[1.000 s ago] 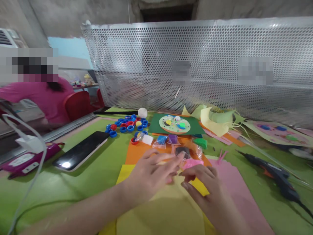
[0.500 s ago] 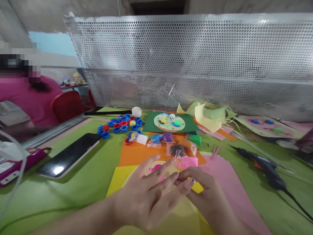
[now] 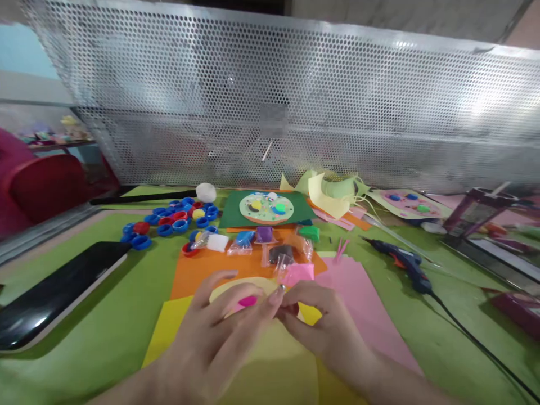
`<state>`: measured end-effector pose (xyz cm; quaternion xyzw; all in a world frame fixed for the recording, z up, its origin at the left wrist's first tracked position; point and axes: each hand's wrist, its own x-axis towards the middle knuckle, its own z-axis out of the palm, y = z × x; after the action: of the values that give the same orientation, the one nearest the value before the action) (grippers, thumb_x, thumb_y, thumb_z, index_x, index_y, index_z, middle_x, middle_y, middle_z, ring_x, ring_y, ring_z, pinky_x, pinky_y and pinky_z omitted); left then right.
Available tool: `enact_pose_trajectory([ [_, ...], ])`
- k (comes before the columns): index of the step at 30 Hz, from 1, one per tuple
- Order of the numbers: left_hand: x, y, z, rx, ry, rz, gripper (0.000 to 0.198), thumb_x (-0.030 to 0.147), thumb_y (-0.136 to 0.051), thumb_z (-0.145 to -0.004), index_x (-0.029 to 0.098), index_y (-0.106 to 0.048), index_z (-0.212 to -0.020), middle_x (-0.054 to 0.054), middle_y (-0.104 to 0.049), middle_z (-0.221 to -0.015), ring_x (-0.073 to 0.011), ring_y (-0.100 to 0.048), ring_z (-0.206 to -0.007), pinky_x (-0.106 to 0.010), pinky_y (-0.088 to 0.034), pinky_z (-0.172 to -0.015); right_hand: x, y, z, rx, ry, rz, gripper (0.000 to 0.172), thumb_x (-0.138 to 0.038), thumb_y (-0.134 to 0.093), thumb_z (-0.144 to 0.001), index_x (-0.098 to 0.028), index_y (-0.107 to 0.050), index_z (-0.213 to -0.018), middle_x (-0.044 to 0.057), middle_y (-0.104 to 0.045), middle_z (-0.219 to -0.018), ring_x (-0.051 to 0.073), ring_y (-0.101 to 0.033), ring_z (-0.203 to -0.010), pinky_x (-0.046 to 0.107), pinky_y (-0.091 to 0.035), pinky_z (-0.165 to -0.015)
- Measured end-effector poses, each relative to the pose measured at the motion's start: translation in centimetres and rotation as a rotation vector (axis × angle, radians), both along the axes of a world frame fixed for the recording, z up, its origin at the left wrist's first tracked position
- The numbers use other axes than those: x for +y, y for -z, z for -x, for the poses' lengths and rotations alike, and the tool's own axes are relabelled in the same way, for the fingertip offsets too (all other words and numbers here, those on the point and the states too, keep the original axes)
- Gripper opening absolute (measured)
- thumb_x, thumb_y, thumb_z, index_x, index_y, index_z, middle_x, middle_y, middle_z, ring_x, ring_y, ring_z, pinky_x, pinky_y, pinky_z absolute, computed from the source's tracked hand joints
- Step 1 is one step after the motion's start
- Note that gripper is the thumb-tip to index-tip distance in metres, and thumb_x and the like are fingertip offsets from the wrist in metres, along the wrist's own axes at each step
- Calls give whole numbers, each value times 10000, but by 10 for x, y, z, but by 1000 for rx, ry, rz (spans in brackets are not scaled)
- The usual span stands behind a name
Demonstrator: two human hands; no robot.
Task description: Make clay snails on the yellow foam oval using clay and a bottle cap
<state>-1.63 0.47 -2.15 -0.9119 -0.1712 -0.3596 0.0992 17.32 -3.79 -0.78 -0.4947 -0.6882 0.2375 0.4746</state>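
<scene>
My left hand is over the pale yellow paper circle, fingers apart and partly curled. One of its fingertips meets the fingers of my right hand, which are pinched together; whatever they hold is too small or hidden to name. A bright pink lump shows on the circle between the left fingers. Under the circle lies a yellow sheet. Just beyond my fingers are a packet of pink clay and a packet of black clay.
Blue and red bottle caps cluster at the left behind a black phone. A decorated paper disc rests on a green sheet at the back. On the right are pink paper and a glue gun with its cord.
The view has turned to the right, shifting the table leftwards. My left fingers have curled in from a wider spread, while my right hand stays pinched.
</scene>
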Motion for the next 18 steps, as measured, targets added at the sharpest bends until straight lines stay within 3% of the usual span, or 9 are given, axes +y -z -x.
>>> enact_pose_trajectory([
  [4, -3, -8, -9, -124, 13, -40, 648, 29, -554, -808, 100, -243, -1371, -20, -727, -848, -172, -615, -877, -377, -357, -914, -1, 4, 1, 24, 13, 12, 80, -154, -575, -712, -167, -649, -682, 10, -631, -597, 127, -552, -556, 244, -453, -557],
  [7, -5, -18, -15, -232, 27, 116, 669, 65, -592, -801, 135, -243, -1367, 12, -727, -785, -161, -622, -754, -349, -423, -806, -3, 1, 0, 41, 25, 27, 75, -171, -568, -743, -183, -628, -699, -4, -607, -603, 115, -542, -567, 221, -450, -554],
  [10, -2, -24, -16, -314, 18, 331, 477, 145, -575, -833, 204, -394, -1270, 25, -718, -749, -164, -622, -719, -341, -456, -746, -3, -3, -4, 80, 4, 72, 94, -190, -535, -774, -202, -607, -714, -16, -589, -618, 105, -546, -581, 197, -448, -547],
  [13, 1, -26, -15, -323, 36, 356, 334, 154, -574, -835, 238, -501, -1150, 13, -719, -799, -171, -631, -740, -353, -449, -749, -1, -3, -8, 142, -26, 153, 107, -232, -510, -802, -208, -600, -751, -10, -595, -652, 104, -555, -596, 200, -451, -550],
  [18, 0, -22, -14, -278, 38, 342, 628, 127, -603, -815, 187, -273, -1345, 11, -724, -800, -183, -631, -786, -366, -420, -770, -2, 0, -8, 210, -99, 297, 150, -294, -478, -841, -214, -603, -854, 0, -621, -688, 103, -555, -610, 208, -452, -561],
])
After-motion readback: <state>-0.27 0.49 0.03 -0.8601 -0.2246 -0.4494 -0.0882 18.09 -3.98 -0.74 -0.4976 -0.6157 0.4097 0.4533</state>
